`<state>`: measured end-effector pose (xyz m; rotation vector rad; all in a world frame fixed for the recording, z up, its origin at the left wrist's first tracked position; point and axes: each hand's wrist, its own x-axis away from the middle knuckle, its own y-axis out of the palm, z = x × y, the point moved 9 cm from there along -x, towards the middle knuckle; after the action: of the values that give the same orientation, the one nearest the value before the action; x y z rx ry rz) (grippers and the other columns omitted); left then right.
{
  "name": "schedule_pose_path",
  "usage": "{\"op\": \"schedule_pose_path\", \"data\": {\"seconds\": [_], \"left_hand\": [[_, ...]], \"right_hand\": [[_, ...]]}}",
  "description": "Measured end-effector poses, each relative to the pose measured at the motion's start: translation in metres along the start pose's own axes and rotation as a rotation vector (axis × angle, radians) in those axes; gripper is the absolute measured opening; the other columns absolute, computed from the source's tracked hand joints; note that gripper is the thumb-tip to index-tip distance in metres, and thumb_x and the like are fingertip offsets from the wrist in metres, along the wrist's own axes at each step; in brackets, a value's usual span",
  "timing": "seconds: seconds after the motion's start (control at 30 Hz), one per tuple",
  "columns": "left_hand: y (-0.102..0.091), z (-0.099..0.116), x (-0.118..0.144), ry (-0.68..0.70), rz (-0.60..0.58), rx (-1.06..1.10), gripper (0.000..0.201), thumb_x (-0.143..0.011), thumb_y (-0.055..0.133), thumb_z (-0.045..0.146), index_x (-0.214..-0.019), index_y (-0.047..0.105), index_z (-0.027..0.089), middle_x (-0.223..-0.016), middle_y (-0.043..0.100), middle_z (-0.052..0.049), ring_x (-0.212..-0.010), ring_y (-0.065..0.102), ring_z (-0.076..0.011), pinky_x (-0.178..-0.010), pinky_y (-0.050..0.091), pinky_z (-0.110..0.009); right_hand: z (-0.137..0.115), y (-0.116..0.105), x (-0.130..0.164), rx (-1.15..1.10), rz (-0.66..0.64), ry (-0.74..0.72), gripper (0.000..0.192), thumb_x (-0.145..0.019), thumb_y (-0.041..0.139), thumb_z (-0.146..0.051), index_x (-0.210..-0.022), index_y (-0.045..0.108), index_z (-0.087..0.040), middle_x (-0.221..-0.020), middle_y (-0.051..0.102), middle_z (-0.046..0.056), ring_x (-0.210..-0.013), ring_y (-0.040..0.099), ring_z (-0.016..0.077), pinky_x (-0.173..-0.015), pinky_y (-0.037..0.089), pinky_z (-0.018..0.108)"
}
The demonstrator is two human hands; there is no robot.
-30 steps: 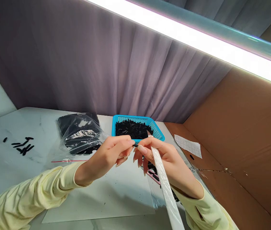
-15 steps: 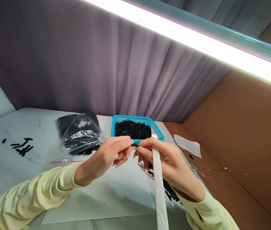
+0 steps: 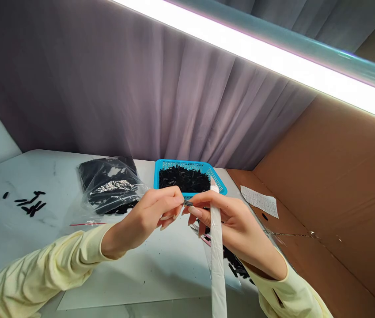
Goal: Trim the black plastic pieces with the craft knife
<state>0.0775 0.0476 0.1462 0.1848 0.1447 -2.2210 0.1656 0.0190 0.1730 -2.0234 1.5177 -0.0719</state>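
Observation:
Between my hands is a small, slim black piece (image 3: 188, 203), pinched at its two ends by thumbs and forefingers. My left hand (image 3: 156, 206) is closed on its left end, the other fingers curled below. My right hand (image 3: 225, 216) is closed on the right end. A long white wrapped strip (image 3: 217, 260) crosses in front of my right hand; whether the hand grips it I cannot tell. Beyond the hands stands a blue basket (image 3: 157, 176) heaped with similar black pieces (image 3: 183, 177). More black pieces (image 3: 235, 260) lie under my right wrist, partly hidden, with something pink-edged beside them.
A clear plastic bag (image 3: 114, 185) with black contents lies left of the basket. Several loose black pieces (image 3: 30, 205) are scattered on the left of the white table (image 3: 134, 278). A gridded paper (image 3: 260, 201) and one black piece (image 3: 265, 217) lie on the brown cardboard at right.
The black piece between my fingertips has turned slightly and shows more of its surface. The lower end of the white strip has shifted a little left. My hands have barely moved.

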Motion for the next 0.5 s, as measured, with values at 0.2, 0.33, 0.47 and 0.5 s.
{"op": "schedule_pose_path", "data": {"seconds": [0.2, 0.33, 0.47, 0.5], "left_hand": [[0.0, 0.015, 0.004, 0.202, 0.026, -0.31, 0.027, -0.086, 0.031, 0.021, -0.061, 0.037, 0.018, -0.056, 0.036, 0.004, -0.051, 0.033, -0.0099, -0.049, 0.028, -0.025], [-0.017, 0.011, -0.015, 0.369, 0.129, -0.647, 0.023, -0.086, 0.031, 0.021, -0.064, 0.038, 0.019, -0.059, 0.039, 0.003, -0.052, 0.035, -0.0111, -0.054, 0.03, -0.026], [-0.046, -0.039, -0.057, 0.167, 0.177, -0.86, 0.02, -0.081, 0.041, 0.02, -0.061, 0.044, 0.019, -0.065, 0.048, -0.002, -0.065, 0.046, -0.0173, -0.068, 0.036, -0.031], [-0.051, -0.049, -0.064, 0.152, 0.184, -0.853, 0.02, -0.079, 0.045, 0.019, -0.059, 0.046, 0.018, -0.067, 0.05, -0.004, -0.071, 0.048, -0.0196, -0.073, 0.036, -0.034]], "right_hand": [[-0.004, 0.0, -0.002, 0.083, -0.001, -0.036, 0.01, -0.087, 0.048, -0.024, -0.086, 0.058, -0.019, -0.074, 0.064, 0.001, -0.066, 0.062, 0.0121, -0.055, 0.048, 0.021], [0.002, -0.019, -0.003, 0.434, 0.066, 0.013, 0.011, -0.087, 0.047, -0.02, -0.092, 0.057, -0.02, -0.076, 0.065, 0.002, -0.067, 0.061, 0.014, -0.058, 0.045, 0.024], [0.037, -0.03, 0.007, 0.967, -0.126, 0.266, 0.016, -0.089, 0.04, -0.024, -0.091, 0.055, -0.019, -0.068, 0.062, 0.004, -0.059, 0.059, 0.0192, -0.049, 0.037, 0.027], [0.048, -0.026, 0.011, 1.046, -0.237, 0.317, 0.017, -0.089, 0.04, -0.025, -0.088, 0.056, -0.019, -0.065, 0.061, 0.005, -0.058, 0.059, 0.0205, -0.046, 0.034, 0.027]]}}
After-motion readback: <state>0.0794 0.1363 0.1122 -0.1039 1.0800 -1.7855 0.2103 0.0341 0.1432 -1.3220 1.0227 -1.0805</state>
